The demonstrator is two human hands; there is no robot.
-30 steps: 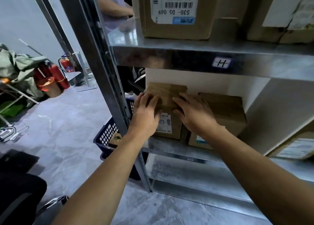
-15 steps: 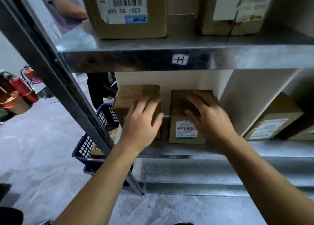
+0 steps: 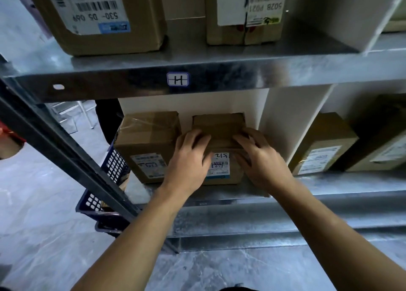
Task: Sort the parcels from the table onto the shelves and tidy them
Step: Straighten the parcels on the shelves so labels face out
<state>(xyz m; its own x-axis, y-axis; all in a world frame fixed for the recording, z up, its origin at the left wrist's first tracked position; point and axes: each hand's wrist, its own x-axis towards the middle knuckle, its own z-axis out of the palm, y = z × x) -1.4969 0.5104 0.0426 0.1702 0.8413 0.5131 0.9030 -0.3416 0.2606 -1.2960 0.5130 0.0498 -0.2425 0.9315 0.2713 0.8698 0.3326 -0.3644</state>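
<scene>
Two brown cardboard parcels stand side by side on the lower metal shelf (image 3: 342,184), in the compartment under the H label (image 3: 177,79). Both my hands are on the right parcel (image 3: 219,126), which has a white label on its front. My left hand (image 3: 189,161) grips its upper left front edge, fingers on top and thumb on the front. My right hand (image 3: 261,159) grips the upper right edge the same way. The left parcel (image 3: 147,141) stands untouched close beside it, wrapped with clear tape.
A white divider (image 3: 283,123) closes the compartment on the right, with more parcels (image 3: 323,145) beyond it. Larger boxes (image 3: 98,16) stand on the upper shelf. A blue plastic basket (image 3: 114,165) sits on the floor behind the dark shelf post (image 3: 66,150).
My left hand left the left parcel and moved right onto the right parcel, joining my right hand. The view swung right and closer to the shelf.
</scene>
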